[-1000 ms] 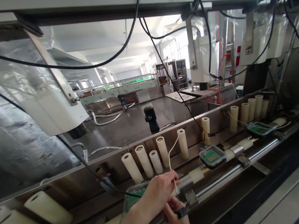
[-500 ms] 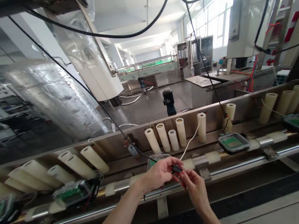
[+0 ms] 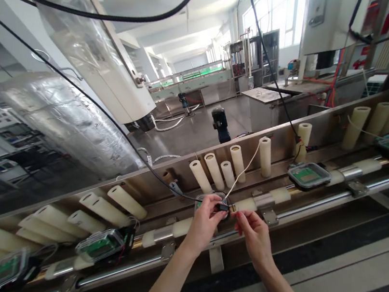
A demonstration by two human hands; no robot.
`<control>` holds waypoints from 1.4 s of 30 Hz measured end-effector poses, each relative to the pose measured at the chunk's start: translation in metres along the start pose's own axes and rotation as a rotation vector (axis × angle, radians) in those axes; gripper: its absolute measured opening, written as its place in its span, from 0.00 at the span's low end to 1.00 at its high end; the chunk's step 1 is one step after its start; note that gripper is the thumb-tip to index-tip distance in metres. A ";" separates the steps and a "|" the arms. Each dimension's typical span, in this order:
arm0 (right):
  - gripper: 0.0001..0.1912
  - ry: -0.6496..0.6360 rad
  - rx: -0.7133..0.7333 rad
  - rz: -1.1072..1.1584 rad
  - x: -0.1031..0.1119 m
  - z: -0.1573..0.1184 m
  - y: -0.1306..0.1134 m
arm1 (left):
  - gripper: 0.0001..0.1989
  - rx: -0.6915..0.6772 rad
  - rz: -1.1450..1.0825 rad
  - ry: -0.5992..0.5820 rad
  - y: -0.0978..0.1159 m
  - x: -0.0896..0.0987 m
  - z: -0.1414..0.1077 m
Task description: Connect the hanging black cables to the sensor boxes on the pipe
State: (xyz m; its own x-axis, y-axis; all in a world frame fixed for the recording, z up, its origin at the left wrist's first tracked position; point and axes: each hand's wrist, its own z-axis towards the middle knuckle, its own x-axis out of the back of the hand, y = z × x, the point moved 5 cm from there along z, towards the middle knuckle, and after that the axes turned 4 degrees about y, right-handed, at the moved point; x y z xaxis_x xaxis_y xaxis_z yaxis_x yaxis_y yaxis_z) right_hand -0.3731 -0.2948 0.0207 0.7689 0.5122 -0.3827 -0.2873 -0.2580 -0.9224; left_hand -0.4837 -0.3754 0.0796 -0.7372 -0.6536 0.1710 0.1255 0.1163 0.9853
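Note:
My left hand (image 3: 206, 222) pinches a small black connector (image 3: 221, 207), where a black cable (image 3: 171, 188) from above seems to end. Close by on the right, my right hand (image 3: 255, 234) has thumb and forefinger pressed together beside the connector's end. Whatever those fingertips grip is too small to make out. Partly hidden behind my left hand is a clear-lidded box (image 3: 199, 204). From the top of a cream-coloured tube, a white wire (image 3: 244, 170) runs down toward my fingers.
Several cream tubes (image 3: 213, 172) lean against the metal trough's back wall (image 3: 168, 165). More clear-lidded boxes with green circuit boards, one to the right (image 3: 308, 175) and one to the left (image 3: 101, 245), sit along a steel rail (image 3: 309, 209). White housings (image 3: 112, 85) hang above.
My hands have drawn slightly apart, and the black connector now shows at my left fingertips. The camera view has shifted, so the background sits higher.

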 end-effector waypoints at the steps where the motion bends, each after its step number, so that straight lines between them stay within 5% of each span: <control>1: 0.19 -0.002 0.000 -0.008 -0.001 0.000 -0.001 | 0.15 0.018 -0.051 0.015 -0.005 0.000 0.001; 10: 0.16 -0.021 0.022 -0.086 -0.003 -0.004 -0.002 | 0.25 0.096 -0.222 0.111 -0.015 0.000 -0.004; 14: 0.15 -0.029 0.043 -0.136 -0.003 -0.007 -0.004 | 0.15 0.072 -0.223 0.181 -0.014 0.000 -0.009; 42: 0.14 0.059 0.152 -0.286 -0.005 -0.001 -0.021 | 0.06 -0.152 0.394 0.390 0.023 -0.010 -0.022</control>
State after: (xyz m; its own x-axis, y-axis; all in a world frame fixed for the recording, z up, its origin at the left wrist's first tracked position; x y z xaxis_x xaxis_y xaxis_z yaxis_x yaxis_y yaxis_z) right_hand -0.3703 -0.2933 0.0422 0.8615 0.4964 -0.1070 -0.1330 0.0171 -0.9910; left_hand -0.4589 -0.3828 0.1005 -0.3192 -0.8136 0.4860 0.4563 0.3175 0.8313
